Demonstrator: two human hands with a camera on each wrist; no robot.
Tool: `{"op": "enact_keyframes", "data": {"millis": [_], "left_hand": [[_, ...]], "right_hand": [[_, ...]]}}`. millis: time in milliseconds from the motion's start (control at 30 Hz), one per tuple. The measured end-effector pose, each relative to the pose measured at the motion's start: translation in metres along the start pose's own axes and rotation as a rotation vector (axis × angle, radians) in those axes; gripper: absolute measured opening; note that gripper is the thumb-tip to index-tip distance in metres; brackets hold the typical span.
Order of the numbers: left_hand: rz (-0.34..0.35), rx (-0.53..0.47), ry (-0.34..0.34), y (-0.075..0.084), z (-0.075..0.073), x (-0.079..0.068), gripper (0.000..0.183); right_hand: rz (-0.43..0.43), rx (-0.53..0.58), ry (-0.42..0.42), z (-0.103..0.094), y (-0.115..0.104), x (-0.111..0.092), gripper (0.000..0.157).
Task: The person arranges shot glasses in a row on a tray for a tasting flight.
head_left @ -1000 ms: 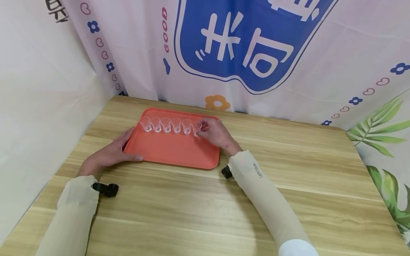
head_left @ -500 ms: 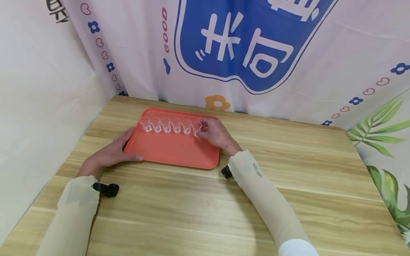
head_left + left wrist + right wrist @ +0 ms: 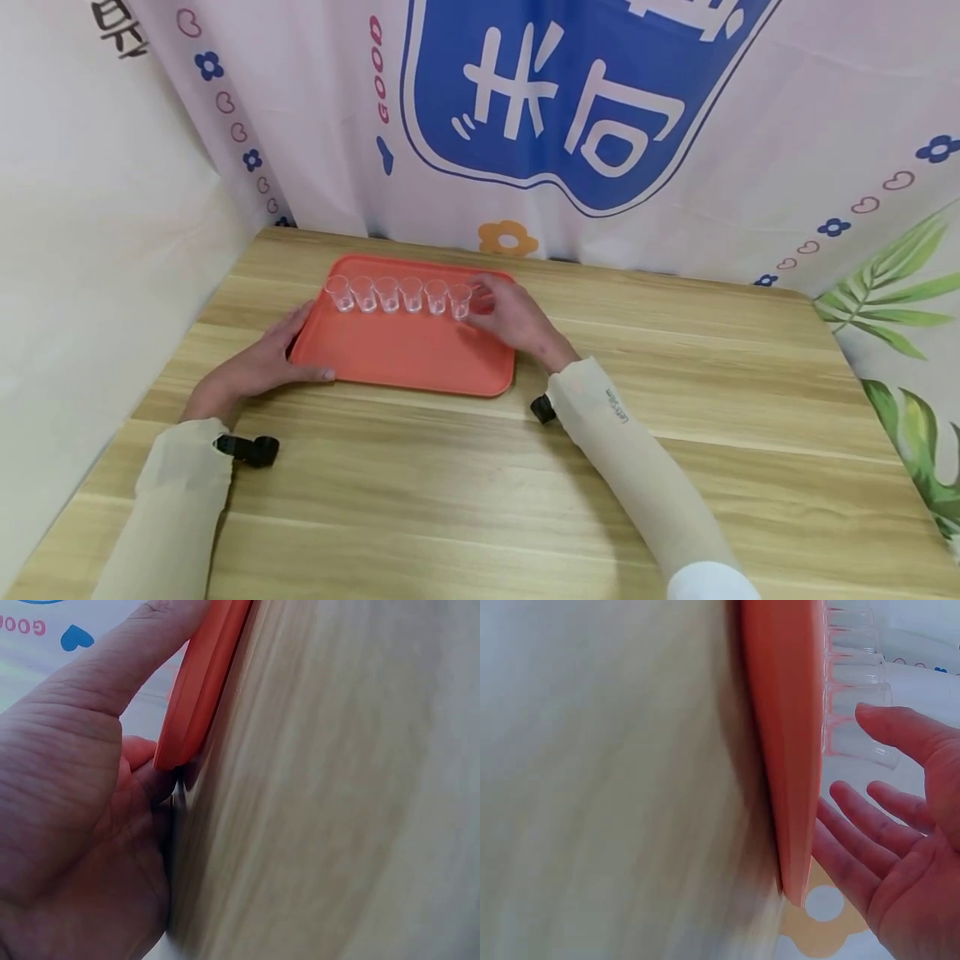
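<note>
Several small clear cups [image 3: 412,296] stand upright in a row along the far part of a red tray [image 3: 405,350]. My left hand [image 3: 258,367] holds the tray's near left corner, thumb along the front edge and fingers around the left side. In the left wrist view, that thumb [image 3: 142,645] lies against the red rim. My right hand [image 3: 513,312] is beside the rightmost cup [image 3: 461,302], its fingers spread. The right wrist view shows the fingers [image 3: 870,825] apart from that cup, with the thumb tip close to its side; whether it touches, I cannot tell.
The tray lies on a wood-grain table [image 3: 450,483], toward its far left part. Behind it hangs a printed curtain [image 3: 322,125] with a blue emblem. A white wall covering [image 3: 97,208] borders the left side.
My right hand has let go of the rightmost cup; its fingers have spread and its wrist has shifted slightly right. The cups stay in their row. My left hand has stayed at the tray.
</note>
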State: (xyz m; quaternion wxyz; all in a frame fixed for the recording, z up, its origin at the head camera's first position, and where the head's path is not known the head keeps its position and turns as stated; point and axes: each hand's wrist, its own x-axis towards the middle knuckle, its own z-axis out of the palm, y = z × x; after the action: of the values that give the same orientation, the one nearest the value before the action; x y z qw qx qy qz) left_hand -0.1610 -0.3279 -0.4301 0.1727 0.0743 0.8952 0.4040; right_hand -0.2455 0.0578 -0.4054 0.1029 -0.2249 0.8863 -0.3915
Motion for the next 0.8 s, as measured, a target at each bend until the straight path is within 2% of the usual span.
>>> {"op": "enact_keyframes", "data": {"millis": [233, 400, 500, 567, 667, 800], "left_hand": [[0.010, 0.005, 0.003, -0.002, -0.001, 0.002, 0.121], [0.043, -0.015, -0.002, -0.001, 0.006, 0.013, 0.120], [0.036, -0.031, 0.004, 0.006, 0.008, 0.015, 0.121], [0.013, -0.015, 0.026, 0.016, 0.005, 0.012, 0.121], [0.009, 0.053, 0.087, 0.042, -0.010, 0.007, 0.116], [0.111, 0.146, 0.200, 0.086, -0.026, 0.011, 0.102]], "right_hand": [[0.019, -0.018, 0.042, -0.012, 0.008, -0.020, 0.074], [0.014, -0.047, 0.090, -0.030, 0.020, -0.051, 0.076], [-0.004, -0.076, 0.113, -0.043, 0.031, -0.069, 0.072], [-0.037, -0.102, 0.117, -0.051, 0.036, -0.077, 0.068], [-0.117, -0.166, 0.110, -0.061, 0.039, -0.081, 0.065], [-0.207, -0.241, 0.135, -0.074, 0.038, -0.084, 0.069]]}}
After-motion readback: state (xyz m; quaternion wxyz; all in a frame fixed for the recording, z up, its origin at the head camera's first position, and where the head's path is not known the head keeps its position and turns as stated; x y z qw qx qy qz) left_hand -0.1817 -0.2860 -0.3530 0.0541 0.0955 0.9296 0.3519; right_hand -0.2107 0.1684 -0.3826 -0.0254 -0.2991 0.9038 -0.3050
